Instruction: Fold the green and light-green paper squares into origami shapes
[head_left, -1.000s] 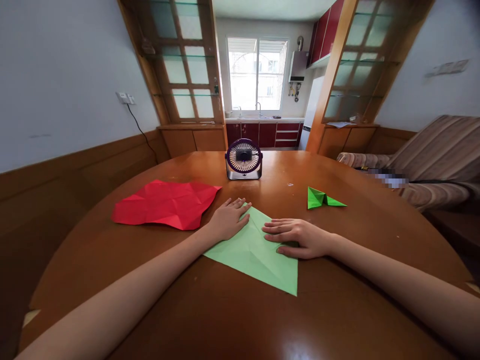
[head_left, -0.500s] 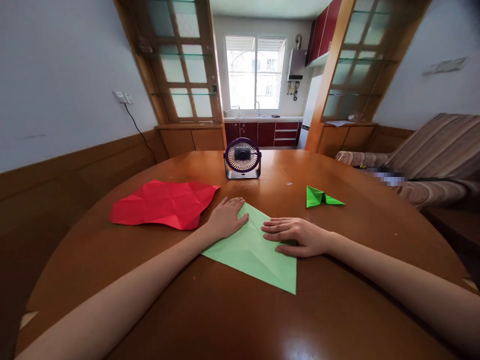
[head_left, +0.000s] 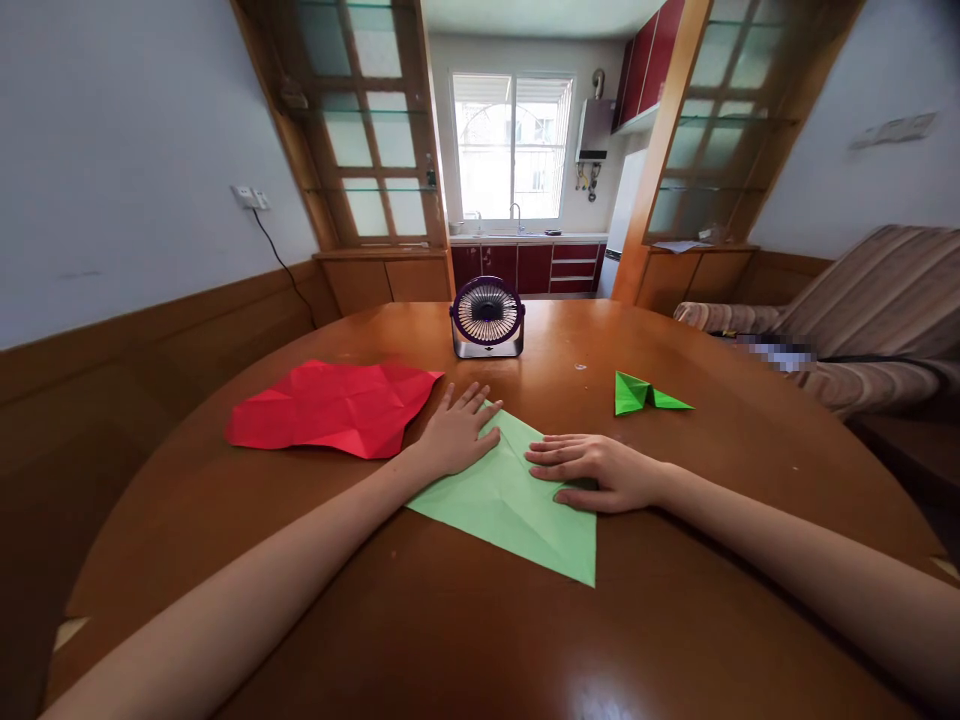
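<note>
A pale green sheet of paper (head_left: 504, 520), folded and creased, lies flat on the table in front of me. My left hand (head_left: 459, 432) rests on its upper left edge with the fingers spread. My right hand (head_left: 585, 470) lies flat across its right side, fingers stretched out to the left. The palms and fingers hide parts of the paper's edges. Left of my left hand is a creased red sheet of paper (head_left: 330, 408). To the right, beyond my right hand, sits a small folded bright green paper piece (head_left: 634, 393) with two pointed wings.
The round-ended wooden table (head_left: 480, 650) fills the lower view. A small purple desk fan (head_left: 488, 315) stands at its far side. A striped sofa (head_left: 870, 300) is on the right. Glass-door cabinets and a kitchen counter (head_left: 525, 238) are behind.
The fingers of my left hand have spread wider and lifted slightly at the paper's top corner. My right hand and the papers stay almost the same; the view has shifted slightly.
</note>
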